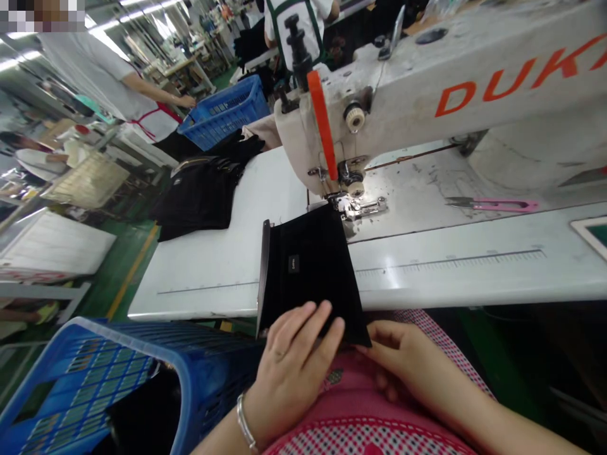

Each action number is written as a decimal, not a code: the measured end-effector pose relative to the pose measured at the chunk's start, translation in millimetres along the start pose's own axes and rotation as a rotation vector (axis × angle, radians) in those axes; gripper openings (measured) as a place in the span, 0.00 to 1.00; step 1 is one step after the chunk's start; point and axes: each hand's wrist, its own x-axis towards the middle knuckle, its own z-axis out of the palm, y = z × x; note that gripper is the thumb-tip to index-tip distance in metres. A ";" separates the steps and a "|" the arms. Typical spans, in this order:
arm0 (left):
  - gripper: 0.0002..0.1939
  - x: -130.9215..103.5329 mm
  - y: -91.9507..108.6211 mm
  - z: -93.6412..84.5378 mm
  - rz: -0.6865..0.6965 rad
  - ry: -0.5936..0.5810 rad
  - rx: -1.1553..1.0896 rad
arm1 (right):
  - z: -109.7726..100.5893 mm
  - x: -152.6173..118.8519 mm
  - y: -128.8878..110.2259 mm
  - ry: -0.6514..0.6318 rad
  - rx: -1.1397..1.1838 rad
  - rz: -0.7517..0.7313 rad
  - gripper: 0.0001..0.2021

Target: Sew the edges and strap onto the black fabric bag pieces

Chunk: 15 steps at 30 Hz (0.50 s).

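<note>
A black fabric pouch (313, 272) with a small label and a stiff, shiny strip (263, 278) along its left edge lies across the front of the table. Its far corner reaches the presser foot (348, 205) of the sewing machine (403, 82). My left hand (298, 354) rests on the near part of the pouch, fingers stretched out and apart; its thumb is hidden. With thumb and fingers, my right hand (398, 354) pinches the near right corner of the pouch, just off the table edge.
Pink-handled thread snips (493, 204) lie right of the needle. A stack of black pieces (199, 189) sits on the table's left end. A blue basket (184, 379) with black pieces stands below left. Behind, a person (114, 88) touches another blue basket (227, 110).
</note>
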 end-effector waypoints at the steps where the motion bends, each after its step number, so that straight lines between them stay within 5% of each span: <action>1: 0.22 6.7 4.0 1.0 0.072 -0.017 -0.041 | 0.0 -1.2 -0.6 0.004 -0.006 -0.007 0.17; 6: 0.14 26.3 8.3 12.3 0.139 -0.031 -0.244 | -0.8 -4.8 -1.0 0.013 0.018 -0.050 0.16; 15: 0.13 33.2 9.1 11.2 -0.083 0.076 -0.625 | -2.5 -3.2 1.1 -0.012 0.000 -0.105 0.12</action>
